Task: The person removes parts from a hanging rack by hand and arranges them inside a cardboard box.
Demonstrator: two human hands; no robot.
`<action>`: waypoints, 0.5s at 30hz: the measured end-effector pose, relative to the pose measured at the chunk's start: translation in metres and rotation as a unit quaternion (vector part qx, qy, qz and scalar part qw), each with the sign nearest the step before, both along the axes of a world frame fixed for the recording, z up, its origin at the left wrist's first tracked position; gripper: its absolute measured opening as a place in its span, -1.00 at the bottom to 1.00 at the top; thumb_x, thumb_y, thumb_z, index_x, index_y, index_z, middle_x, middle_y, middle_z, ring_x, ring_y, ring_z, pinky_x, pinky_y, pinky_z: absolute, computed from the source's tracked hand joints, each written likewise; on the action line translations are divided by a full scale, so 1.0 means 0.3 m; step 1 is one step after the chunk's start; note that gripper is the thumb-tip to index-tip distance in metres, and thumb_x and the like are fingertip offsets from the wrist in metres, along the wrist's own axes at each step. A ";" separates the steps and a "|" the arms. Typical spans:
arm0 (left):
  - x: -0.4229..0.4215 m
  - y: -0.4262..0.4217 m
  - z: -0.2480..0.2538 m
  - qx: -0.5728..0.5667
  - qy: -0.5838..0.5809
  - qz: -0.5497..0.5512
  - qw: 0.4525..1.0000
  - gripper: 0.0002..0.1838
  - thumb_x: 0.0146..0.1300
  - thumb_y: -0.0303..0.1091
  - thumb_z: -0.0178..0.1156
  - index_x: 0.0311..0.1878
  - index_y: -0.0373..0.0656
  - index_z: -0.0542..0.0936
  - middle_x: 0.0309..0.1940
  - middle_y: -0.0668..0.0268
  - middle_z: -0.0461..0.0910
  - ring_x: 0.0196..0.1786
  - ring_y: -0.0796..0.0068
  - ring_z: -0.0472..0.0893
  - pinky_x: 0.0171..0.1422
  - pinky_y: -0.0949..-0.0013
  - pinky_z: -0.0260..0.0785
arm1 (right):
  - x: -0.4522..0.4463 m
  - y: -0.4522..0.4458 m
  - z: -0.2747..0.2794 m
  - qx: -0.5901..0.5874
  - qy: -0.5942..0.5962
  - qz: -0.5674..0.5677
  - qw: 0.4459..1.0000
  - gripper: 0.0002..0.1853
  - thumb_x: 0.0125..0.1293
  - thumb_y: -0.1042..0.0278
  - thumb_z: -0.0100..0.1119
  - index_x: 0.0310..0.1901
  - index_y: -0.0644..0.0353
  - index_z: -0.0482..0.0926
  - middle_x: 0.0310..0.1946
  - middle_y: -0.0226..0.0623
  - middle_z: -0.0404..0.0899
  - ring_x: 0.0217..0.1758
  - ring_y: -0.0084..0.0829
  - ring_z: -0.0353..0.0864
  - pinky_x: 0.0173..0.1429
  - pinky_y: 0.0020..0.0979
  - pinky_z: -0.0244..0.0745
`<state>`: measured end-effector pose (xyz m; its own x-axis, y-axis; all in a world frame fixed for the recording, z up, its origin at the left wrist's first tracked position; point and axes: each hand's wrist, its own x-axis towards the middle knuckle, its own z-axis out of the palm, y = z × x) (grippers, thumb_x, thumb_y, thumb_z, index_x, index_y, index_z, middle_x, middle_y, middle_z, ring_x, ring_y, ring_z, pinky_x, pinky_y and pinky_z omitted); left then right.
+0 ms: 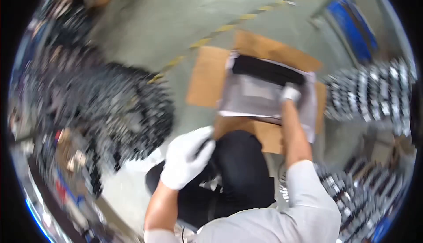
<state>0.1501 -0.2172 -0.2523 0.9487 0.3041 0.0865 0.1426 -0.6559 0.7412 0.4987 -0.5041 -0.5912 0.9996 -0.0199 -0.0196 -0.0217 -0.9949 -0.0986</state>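
My left hand (pixel 188 157), in a white glove, is raised over my left knee, its fingers and thumb apart with nothing between them. My right hand (pixel 291 92), also gloved in white, reaches into an open cardboard box (pixel 207 76) lined with pale plastic. It is at the right end of a long black item (pixel 268 70) lying along the box's far side. Blur hides its fingers and whether they grip that item. A pale flat rectangle (pixel 257 88) shows inside the box, left of my right hand.
Piles of dark and silvery parts (pixel 128 111) cover the left side. Rows of shiny parts (pixel 368 94) stand right of the box, with more at the lower right. A yellow and black floor line (pixel 224 28) runs beyond the box. A blue object (pixel 352 29) is at the upper right.
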 end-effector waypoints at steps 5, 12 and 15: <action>-0.039 0.034 0.111 0.094 -0.061 0.019 0.993 -0.75 0.19 -0.40 0.36 -0.06 -0.23 0.67 -0.17 0.09 0.72 -0.11 0.02 0.72 -0.01 0.14 0.58 | -0.033 0.044 0.226 0.465 0.112 -0.317 0.819 -0.48 0.35 -0.09 0.29 -0.08 0.35 0.67 -0.25 -0.14 0.65 -0.24 -0.26 0.65 -0.24 -0.18 0.67; -0.405 0.130 0.316 0.274 -0.148 0.150 0.938 -0.66 0.06 -0.62 0.33 -0.04 -0.24 0.64 -0.09 0.06 0.70 -0.01 0.06 0.70 0.01 0.18 0.56 | -0.289 0.523 0.872 0.627 0.313 0.099 0.706 -0.77 0.44 0.19 0.19 -0.09 0.17 0.66 -0.40 -0.45 0.57 -0.48 -0.60 0.52 -0.38 -0.52 0.43; -0.476 0.188 0.394 0.398 -0.118 0.208 0.886 -0.53 0.05 -0.60 0.34 0.10 -0.25 0.59 0.03 0.01 0.67 -0.01 0.00 0.70 0.04 0.16 0.56 | -0.629 0.793 1.296 0.558 0.439 0.293 0.641 -0.64 0.41 0.15 0.21 0.06 0.25 0.67 -0.29 -0.38 0.64 -0.34 -0.55 0.61 -0.21 -0.45 0.55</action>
<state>0.0074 -0.1608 -0.1341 0.6953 0.3773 0.6118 0.3980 -0.9108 0.1094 0.3101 -0.2661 -0.2024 0.4233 0.8695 -0.2546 -0.2111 -0.1786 -0.9610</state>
